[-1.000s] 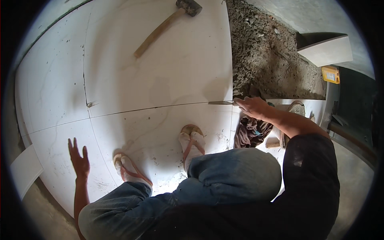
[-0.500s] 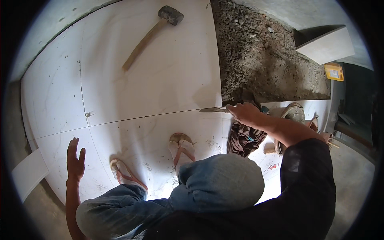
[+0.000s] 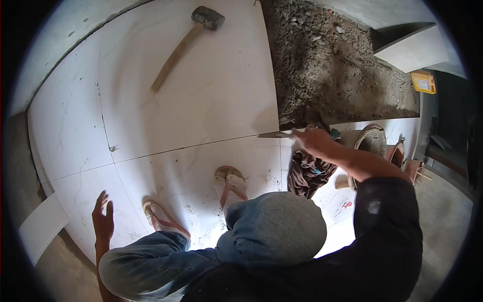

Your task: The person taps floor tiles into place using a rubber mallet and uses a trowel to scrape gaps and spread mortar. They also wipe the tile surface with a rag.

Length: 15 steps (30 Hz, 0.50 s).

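Note:
In my right hand (image 3: 313, 141) is the handle of a pointed trowel (image 3: 275, 135), its blade lying along the joint between white floor tiles (image 3: 221, 100), close to the corner of the rough mortar bed (image 3: 327, 70). The fingers wrap round the handle and hide most of it. My left hand (image 3: 103, 215) hangs over the tiles at the lower left, fingers apart and nothing in it. A mallet (image 3: 208, 18) with a dark head and wooden handle rests on the far tile. Below my right forearm lies a crumpled dark cloth (image 3: 308, 173).
Right of the cloth stand a mortar-stained bucket (image 3: 372, 141) and other containers. A loose tile (image 3: 415, 50) leans at the far right beside a yellow package (image 3: 423, 82). Another tile piece (image 3: 43, 226) lies at the left edge. My sandalled feet (image 3: 230, 183) stand on the tiles.
My right hand and the trowel have shifted slightly right along the joint. My left hand has dropped lower and nearer to me, its fingers more bent. The view has tilted a little.

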### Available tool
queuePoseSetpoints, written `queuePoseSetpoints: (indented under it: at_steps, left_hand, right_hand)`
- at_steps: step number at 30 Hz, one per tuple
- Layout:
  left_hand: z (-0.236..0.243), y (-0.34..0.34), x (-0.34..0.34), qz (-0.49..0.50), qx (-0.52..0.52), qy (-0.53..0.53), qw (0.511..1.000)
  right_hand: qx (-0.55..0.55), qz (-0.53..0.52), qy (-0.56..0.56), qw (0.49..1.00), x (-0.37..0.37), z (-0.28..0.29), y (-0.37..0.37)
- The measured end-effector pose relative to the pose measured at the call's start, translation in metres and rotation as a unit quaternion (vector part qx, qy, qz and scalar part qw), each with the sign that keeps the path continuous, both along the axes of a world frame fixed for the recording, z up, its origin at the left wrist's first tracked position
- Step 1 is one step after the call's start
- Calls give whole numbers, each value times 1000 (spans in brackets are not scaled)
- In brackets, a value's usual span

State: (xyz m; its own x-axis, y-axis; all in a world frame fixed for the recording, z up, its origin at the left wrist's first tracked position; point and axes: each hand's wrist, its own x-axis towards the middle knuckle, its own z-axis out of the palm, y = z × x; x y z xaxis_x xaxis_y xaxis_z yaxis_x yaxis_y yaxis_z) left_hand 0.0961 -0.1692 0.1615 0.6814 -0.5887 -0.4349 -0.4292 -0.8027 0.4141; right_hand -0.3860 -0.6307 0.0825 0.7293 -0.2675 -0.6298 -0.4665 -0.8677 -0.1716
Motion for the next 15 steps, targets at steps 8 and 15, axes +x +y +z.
queuePoseSetpoints:
  at_steps: [8,15]
  left_hand:
    - [7,4,4,14,-13,6,1000]
    - [3,6,22,-156,176,86,968]
  right_hand:
    - [-68,35,-43,996,-34,-6,-22]
    - [-103,-307,-57,944,-40,56,2]
